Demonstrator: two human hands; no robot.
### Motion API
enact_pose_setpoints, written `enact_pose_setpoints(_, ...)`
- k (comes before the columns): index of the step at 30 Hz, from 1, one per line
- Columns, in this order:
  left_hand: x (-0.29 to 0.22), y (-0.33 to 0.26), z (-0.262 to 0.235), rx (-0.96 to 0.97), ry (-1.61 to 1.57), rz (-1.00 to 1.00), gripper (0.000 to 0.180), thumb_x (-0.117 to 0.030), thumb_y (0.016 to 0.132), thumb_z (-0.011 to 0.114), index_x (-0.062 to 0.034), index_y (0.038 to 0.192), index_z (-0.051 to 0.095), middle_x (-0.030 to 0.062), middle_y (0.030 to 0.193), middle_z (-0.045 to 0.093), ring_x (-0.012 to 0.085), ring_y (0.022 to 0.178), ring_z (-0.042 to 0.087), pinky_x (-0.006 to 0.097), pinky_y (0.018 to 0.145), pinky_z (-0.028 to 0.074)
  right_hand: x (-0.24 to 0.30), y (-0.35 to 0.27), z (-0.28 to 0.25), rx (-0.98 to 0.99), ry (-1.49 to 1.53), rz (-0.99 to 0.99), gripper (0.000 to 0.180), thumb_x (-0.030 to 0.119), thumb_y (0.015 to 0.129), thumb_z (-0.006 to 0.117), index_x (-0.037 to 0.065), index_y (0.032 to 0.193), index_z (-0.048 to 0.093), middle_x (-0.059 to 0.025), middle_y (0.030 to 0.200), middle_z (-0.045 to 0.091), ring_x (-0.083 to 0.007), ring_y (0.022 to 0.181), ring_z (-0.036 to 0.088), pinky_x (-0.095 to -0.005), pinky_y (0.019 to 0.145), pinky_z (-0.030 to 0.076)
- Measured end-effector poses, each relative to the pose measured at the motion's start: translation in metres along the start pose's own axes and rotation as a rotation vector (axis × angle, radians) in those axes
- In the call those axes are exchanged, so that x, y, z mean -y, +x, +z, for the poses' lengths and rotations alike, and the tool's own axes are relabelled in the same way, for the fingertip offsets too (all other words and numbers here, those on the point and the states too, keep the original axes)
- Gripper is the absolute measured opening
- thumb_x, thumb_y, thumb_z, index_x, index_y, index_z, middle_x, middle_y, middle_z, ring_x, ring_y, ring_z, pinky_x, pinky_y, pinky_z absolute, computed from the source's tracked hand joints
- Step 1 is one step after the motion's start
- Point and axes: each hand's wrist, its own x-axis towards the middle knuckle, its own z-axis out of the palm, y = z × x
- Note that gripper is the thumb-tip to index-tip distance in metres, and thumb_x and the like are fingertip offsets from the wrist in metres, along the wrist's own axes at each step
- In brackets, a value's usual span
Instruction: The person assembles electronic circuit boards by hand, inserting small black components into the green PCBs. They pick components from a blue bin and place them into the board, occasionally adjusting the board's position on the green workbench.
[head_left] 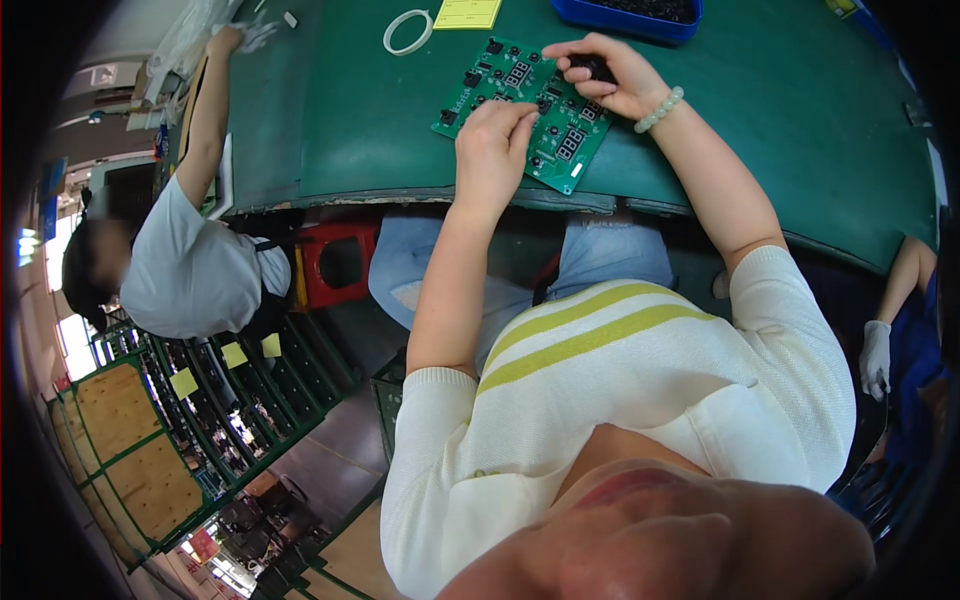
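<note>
Between nine and ten o'clock from the board (545, 152): a co-worker's hand (227, 41), well apart. At ten, a white ring (389, 36); at eleven, a yellow label (468, 14); both flat on the table (360, 120), likely set aside to leave room. At eight, the left hand (488, 142), reaching in over the board: thumb and forefinger drawn narrow, with a black knob (544, 104) just beside the tips, toward one o'clock. Gripping or merely touching: cannot tell (too small, and partly behind the fingers). Beneath both hands, the board itself, close to the table's near edge, presumably for easy reach. At two, the right hand (622, 82), over the far right part: holds a clump of black parts (598, 68) in curled fingers, forefinger stretched toward nine, clump at four from its tip; probably cupped so to keep a supply close. Beyond, between one and two, a blue bin (625, 28) of small black pieces. At four, a second co-worker's gloved hand (876, 360), well apart.
</note>
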Motion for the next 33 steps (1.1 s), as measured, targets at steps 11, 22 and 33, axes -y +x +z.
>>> enact_pose_setpoints(11,-0.001,-0.018,0.007,0.066,0.222,0.081,0.009,-0.014,0.077,0.074,-0.009,0.083,0.07,0.0039,0.081,0.066,0.0222,0.09,0.059,0.038,0.082,0.037,-0.006,0.006,-0.003,-0.075,0.003,0.009,0.028,0.014,0.096,0.058,-0.008,0.113,0.055,-0.0038,0.084,0.051,-0.0023,0.06,0.042,-0.0133,0.037,0.028)
enact_pose_setpoints(22,0.003,-0.017,0.011,0.089,0.175,0.044,0.008,-0.014,0.076,0.073,-0.0089,0.082,0.072,0.0038,0.078,0.062,0.0246,0.081,0.057,0.037,0.078,0.039,-0.004,0.003,0.003,-0.122,-0.216,-0.055,0.024,0.017,0.096,0.058,-0.003,0.11,0.06,0.0005,0.08,0.052,0.0004,0.056,0.04,-0.0126,0.037,0.024)
enact_pose_setpoints(33,-0.012,-0.005,0.007,0.245,0.341,-0.007,0.009,-0.012,0.073,0.074,-0.0068,0.08,0.074,0.0074,0.079,0.064,0.0278,0.082,0.058,0.04,0.076,0.045,-0.001,-0.003,-0.003,-0.097,-1.008,-0.329,0.018,0.018,0.084,0.071,0.001,0.089,0.072,-0.0008,0.071,0.064,-0.0062,0.06,0.053,-0.0224,0.051,0.041)
